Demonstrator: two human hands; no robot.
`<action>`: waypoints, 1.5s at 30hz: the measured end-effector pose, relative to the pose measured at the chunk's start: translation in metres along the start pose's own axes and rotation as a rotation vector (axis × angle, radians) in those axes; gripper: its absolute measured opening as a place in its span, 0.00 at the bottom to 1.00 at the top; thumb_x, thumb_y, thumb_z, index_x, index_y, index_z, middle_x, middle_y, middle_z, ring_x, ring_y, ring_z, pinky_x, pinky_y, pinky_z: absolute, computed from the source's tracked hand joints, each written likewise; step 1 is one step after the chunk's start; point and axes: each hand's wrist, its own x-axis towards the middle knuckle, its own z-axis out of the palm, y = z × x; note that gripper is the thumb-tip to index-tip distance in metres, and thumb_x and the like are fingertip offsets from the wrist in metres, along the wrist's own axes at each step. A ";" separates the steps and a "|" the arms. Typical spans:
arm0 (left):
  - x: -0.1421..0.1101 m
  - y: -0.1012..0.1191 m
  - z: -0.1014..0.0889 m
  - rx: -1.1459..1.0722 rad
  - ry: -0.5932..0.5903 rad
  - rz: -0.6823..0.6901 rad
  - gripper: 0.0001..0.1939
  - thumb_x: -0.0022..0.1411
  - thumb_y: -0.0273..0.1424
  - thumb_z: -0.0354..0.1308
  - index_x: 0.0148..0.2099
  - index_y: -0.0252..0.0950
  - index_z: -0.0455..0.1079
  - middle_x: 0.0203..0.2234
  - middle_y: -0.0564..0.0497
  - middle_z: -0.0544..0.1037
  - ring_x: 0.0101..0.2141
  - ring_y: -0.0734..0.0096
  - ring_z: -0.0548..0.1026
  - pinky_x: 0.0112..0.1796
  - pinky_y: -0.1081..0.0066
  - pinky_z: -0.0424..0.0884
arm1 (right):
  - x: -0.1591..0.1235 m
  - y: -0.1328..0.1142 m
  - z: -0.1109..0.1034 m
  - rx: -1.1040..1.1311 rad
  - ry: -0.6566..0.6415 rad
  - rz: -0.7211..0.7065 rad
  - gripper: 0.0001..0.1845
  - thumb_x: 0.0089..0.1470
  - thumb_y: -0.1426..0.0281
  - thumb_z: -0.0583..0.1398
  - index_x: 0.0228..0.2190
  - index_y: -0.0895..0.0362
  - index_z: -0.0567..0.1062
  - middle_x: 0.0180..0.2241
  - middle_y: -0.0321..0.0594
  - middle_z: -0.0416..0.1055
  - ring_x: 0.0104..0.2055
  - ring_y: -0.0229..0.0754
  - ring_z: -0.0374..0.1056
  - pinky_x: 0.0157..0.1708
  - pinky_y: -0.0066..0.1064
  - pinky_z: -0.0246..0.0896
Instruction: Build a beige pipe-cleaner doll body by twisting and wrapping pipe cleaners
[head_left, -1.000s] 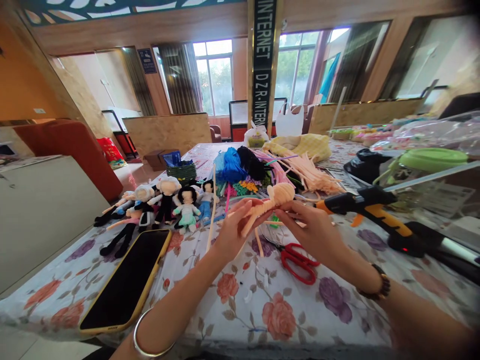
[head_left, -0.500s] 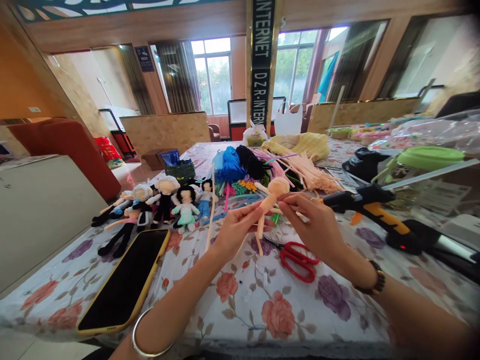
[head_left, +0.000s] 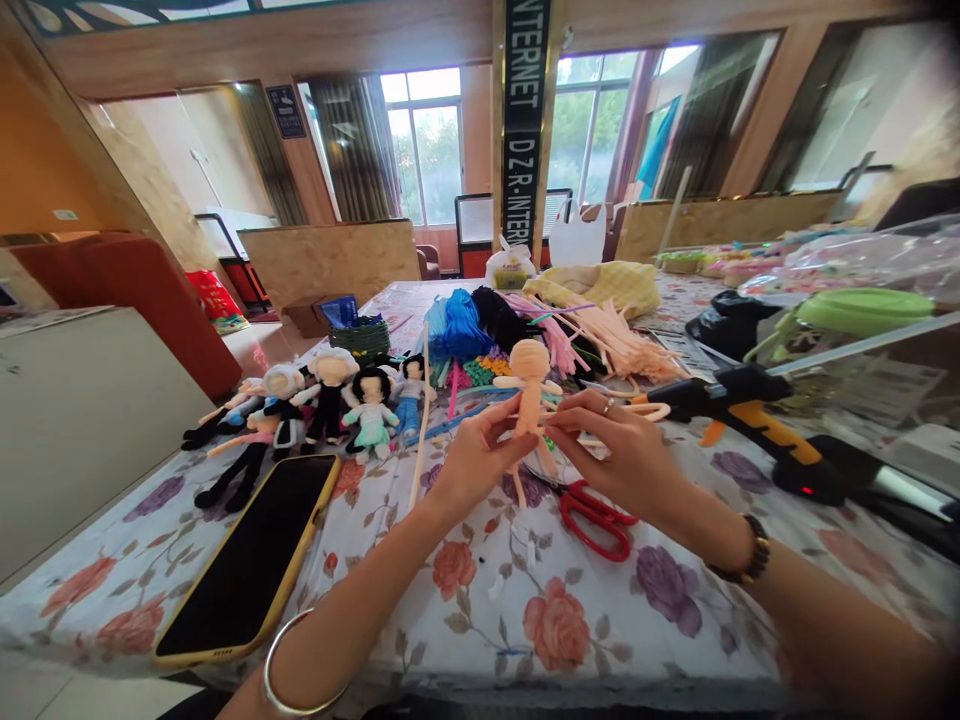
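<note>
A peach doll (head_left: pixel 530 372) made of fuzzy pipe cleaner, with a round head, arms and legs, stands nearly upright above the table. My left hand (head_left: pixel 480 455) pinches its lower body between thumb and fingers. My right hand (head_left: pixel 626 445) is closed at the doll's right side, its fingertips by the hip. A peach pipe cleaner (head_left: pixel 654 411) loops out from behind that hand and seems to run into its fingers, though the grip is partly hidden. Red-handled scissors (head_left: pixel 600 520) lie below the hands, their blades pointing toward the doll.
Finished dolls (head_left: pixel 330 395) sit at the left, behind a phone (head_left: pixel 251 560) in a yellow case. Bundles of pipe cleaners (head_left: pixel 461 325) are heaped behind my hands. A glue gun (head_left: pixel 750 400) with a red light stands at the right, near a green-lidded jar (head_left: pixel 862 305).
The doll has turned from leaning right to upright, its face side toward me. My left grip is now at its lower body. The right hand has shifted slightly, and the peach loop shows beside it.
</note>
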 end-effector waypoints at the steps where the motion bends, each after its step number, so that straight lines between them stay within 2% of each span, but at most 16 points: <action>1: 0.000 0.000 0.000 0.018 0.011 0.019 0.31 0.47 0.29 0.66 0.55 0.32 0.67 0.50 0.44 0.73 0.48 0.62 0.71 0.49 0.67 0.67 | -0.001 0.000 0.000 0.003 -0.014 -0.012 0.04 0.54 0.75 0.57 0.31 0.57 0.72 0.31 0.40 0.71 0.32 0.37 0.70 0.32 0.28 0.66; 6: 0.000 -0.001 0.001 0.161 0.055 0.101 0.25 0.52 0.29 0.61 0.53 0.31 0.68 0.48 0.43 0.72 0.48 0.62 0.70 0.49 0.68 0.66 | -0.004 0.003 0.004 -0.021 -0.060 -0.069 0.04 0.55 0.75 0.56 0.32 0.57 0.72 0.32 0.42 0.73 0.34 0.40 0.71 0.34 0.32 0.68; 9: -0.001 0.001 0.003 0.169 0.064 0.069 0.23 0.55 0.30 0.59 0.54 0.31 0.67 0.45 0.43 0.73 0.44 0.64 0.72 0.47 0.69 0.67 | -0.007 0.004 0.008 -0.089 -0.058 -0.137 0.04 0.56 0.74 0.57 0.31 0.57 0.71 0.32 0.42 0.74 0.35 0.41 0.71 0.36 0.34 0.69; 13: -0.002 0.000 0.005 0.100 0.085 0.033 0.24 0.56 0.30 0.58 0.55 0.33 0.64 0.47 0.43 0.72 0.42 0.66 0.74 0.44 0.70 0.68 | -0.008 0.002 0.011 -0.157 -0.088 -0.185 0.04 0.56 0.74 0.56 0.32 0.58 0.72 0.34 0.44 0.75 0.37 0.43 0.72 0.38 0.36 0.68; 16: -0.002 -0.003 0.005 0.035 0.094 0.015 0.23 0.55 0.31 0.59 0.54 0.33 0.65 0.46 0.44 0.72 0.42 0.65 0.73 0.42 0.71 0.68 | -0.007 -0.001 0.011 -0.134 -0.123 -0.114 0.05 0.56 0.74 0.56 0.31 0.58 0.72 0.32 0.43 0.77 0.34 0.42 0.73 0.35 0.33 0.68; 19: 0.000 -0.006 0.005 -0.057 0.068 0.001 0.20 0.55 0.32 0.59 0.51 0.35 0.68 0.39 0.48 0.75 0.40 0.68 0.73 0.42 0.72 0.67 | -0.007 -0.002 0.011 -0.135 -0.133 -0.026 0.05 0.56 0.72 0.56 0.30 0.57 0.72 0.29 0.39 0.77 0.29 0.41 0.73 0.28 0.30 0.66; 23: 0.000 -0.006 0.006 -0.208 0.036 -0.038 0.14 0.55 0.33 0.60 0.44 0.35 0.72 0.32 0.51 0.75 0.38 0.71 0.72 0.45 0.72 0.64 | -0.009 -0.001 0.012 -0.181 -0.099 0.008 0.04 0.54 0.72 0.58 0.28 0.56 0.73 0.32 0.39 0.78 0.32 0.43 0.74 0.31 0.32 0.66; 27: -0.001 -0.004 0.006 -0.281 0.080 -0.134 0.13 0.50 0.33 0.63 0.38 0.32 0.73 0.31 0.50 0.75 0.34 0.73 0.72 0.43 0.71 0.66 | -0.010 0.000 0.013 -0.198 -0.142 0.014 0.06 0.55 0.73 0.56 0.28 0.57 0.72 0.30 0.40 0.77 0.31 0.41 0.73 0.33 0.32 0.66; 31: -0.003 -0.002 0.007 -0.274 0.101 -0.199 0.14 0.46 0.30 0.66 0.37 0.30 0.73 0.33 0.48 0.76 0.32 0.73 0.73 0.40 0.70 0.69 | -0.010 0.002 0.012 -0.245 -0.146 -0.026 0.07 0.56 0.74 0.55 0.27 0.58 0.71 0.30 0.43 0.76 0.34 0.44 0.73 0.35 0.34 0.67; 35: -0.004 0.001 0.008 -0.249 0.120 -0.181 0.14 0.44 0.26 0.65 0.37 0.31 0.73 0.31 0.50 0.77 0.30 0.74 0.73 0.39 0.69 0.71 | -0.009 0.003 0.010 -0.276 -0.157 -0.098 0.07 0.56 0.74 0.55 0.27 0.58 0.71 0.30 0.44 0.75 0.35 0.45 0.72 0.35 0.35 0.67; 39: -0.004 0.003 0.008 -0.206 0.136 -0.168 0.10 0.45 0.24 0.62 0.35 0.31 0.73 0.29 0.50 0.77 0.29 0.74 0.73 0.39 0.68 0.72 | -0.008 0.001 0.009 -0.353 -0.156 -0.220 0.07 0.57 0.75 0.54 0.29 0.59 0.71 0.28 0.44 0.74 0.31 0.44 0.70 0.32 0.36 0.66; 45: -0.004 0.004 0.009 -0.065 0.174 -0.169 0.12 0.45 0.24 0.62 0.36 0.30 0.72 0.28 0.51 0.77 0.29 0.74 0.74 0.37 0.71 0.73 | -0.008 0.001 0.009 -0.367 -0.137 -0.275 0.06 0.57 0.76 0.54 0.31 0.61 0.71 0.28 0.44 0.73 0.32 0.44 0.70 0.33 0.35 0.67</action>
